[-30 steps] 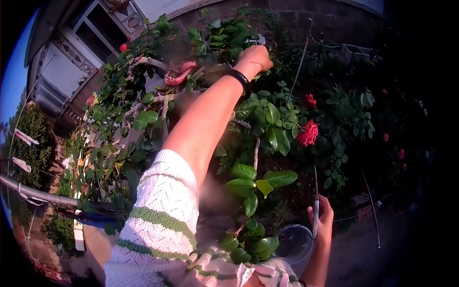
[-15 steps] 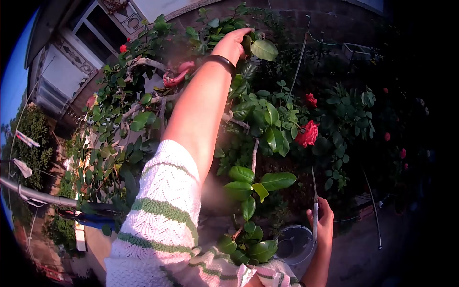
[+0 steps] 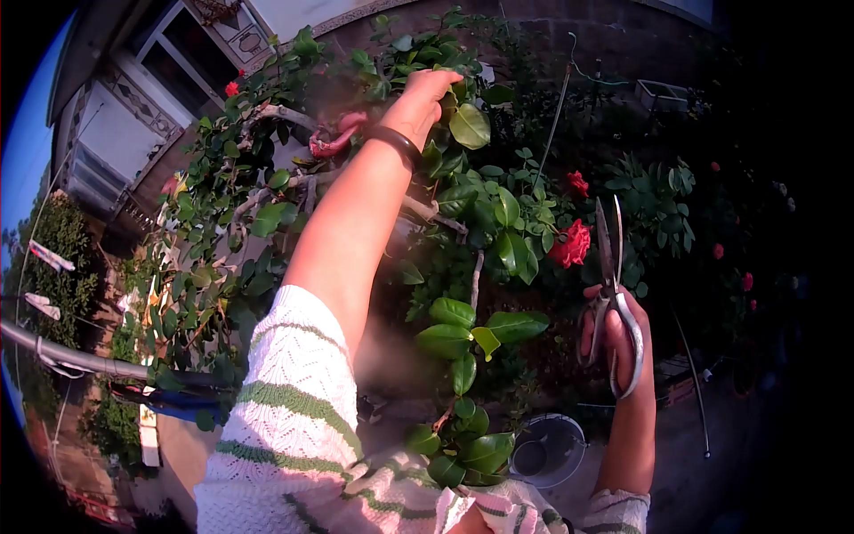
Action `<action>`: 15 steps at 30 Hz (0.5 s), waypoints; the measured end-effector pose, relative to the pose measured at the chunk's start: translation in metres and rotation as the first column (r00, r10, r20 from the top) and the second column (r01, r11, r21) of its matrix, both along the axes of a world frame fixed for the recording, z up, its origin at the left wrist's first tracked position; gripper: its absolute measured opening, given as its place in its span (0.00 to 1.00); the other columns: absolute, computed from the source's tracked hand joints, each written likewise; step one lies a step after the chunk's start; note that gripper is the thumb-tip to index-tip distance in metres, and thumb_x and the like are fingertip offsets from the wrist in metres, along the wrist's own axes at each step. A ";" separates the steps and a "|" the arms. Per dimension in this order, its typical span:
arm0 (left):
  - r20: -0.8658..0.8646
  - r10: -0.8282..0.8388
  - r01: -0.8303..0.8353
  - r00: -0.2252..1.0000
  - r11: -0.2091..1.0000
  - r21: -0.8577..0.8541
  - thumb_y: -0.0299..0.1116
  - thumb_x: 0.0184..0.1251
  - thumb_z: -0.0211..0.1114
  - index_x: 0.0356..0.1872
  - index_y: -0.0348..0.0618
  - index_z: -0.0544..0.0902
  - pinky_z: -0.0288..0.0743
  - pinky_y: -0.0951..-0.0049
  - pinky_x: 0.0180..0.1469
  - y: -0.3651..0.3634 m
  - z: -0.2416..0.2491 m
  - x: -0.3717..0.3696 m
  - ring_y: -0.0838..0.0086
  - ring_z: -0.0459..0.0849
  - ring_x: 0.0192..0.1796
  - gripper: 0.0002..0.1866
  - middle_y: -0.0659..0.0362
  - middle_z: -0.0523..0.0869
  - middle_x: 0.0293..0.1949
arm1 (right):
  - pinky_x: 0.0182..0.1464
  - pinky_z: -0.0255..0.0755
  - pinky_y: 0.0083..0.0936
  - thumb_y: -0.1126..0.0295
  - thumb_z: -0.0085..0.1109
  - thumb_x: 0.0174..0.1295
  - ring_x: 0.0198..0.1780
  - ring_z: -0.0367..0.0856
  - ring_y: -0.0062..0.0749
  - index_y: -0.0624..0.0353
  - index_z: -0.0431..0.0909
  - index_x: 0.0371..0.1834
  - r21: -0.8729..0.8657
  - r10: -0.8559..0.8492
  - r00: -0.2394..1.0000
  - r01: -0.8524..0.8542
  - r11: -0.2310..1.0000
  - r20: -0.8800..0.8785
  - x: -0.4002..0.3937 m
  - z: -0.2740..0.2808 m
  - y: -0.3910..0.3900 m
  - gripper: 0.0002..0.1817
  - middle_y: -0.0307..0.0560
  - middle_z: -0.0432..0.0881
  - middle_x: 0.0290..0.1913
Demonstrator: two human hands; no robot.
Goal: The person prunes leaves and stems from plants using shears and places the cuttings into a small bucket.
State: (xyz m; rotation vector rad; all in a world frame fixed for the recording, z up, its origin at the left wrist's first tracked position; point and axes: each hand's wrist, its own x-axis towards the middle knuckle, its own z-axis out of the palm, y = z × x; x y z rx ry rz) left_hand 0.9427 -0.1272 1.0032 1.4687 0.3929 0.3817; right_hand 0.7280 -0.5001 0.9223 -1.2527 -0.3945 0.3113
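While the left hand (image 3: 431,93) reaches into the upper edge of the glossy-leaved shrub (image 3: 514,254), its index finger points outward and the other fingertips are hidden, so whether they grip a stem cannot be told; a broad pale-green leaf (image 3: 470,126) hangs just beside them. The right hand (image 3: 627,325) has its fingers curled about the handles of the scissors (image 3: 610,289), which stand upright near the shrub's right side, blades slightly parted. They look metal, so probably stiff, fairly weighty and smooth, best held by the handles, away from the points. The leaf seems light, bendable and easily torn, its stalk the safer hold. A red rose (image 3: 571,245) sits just left of the blades, a bare branch (image 3: 436,214) passes behind the left forearm (image 3: 347,231), and a bucket (image 3: 572,454) stands lower down.
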 end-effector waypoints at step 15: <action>0.002 -0.098 0.097 0.995 0.984 -0.149 0.35 0.59 0.69 0.39 0.40 0.82 0.79 0.62 0.37 0.008 -0.021 -0.022 0.65 0.85 0.37 0.11 0.56 0.84 0.36 | 0.19 0.64 0.20 0.41 0.58 0.63 0.16 0.70 0.22 0.63 0.75 0.41 -0.285 0.101 0.991 -0.121 0.951 -0.083 0.128 0.044 0.156 0.30 0.37 0.72 0.20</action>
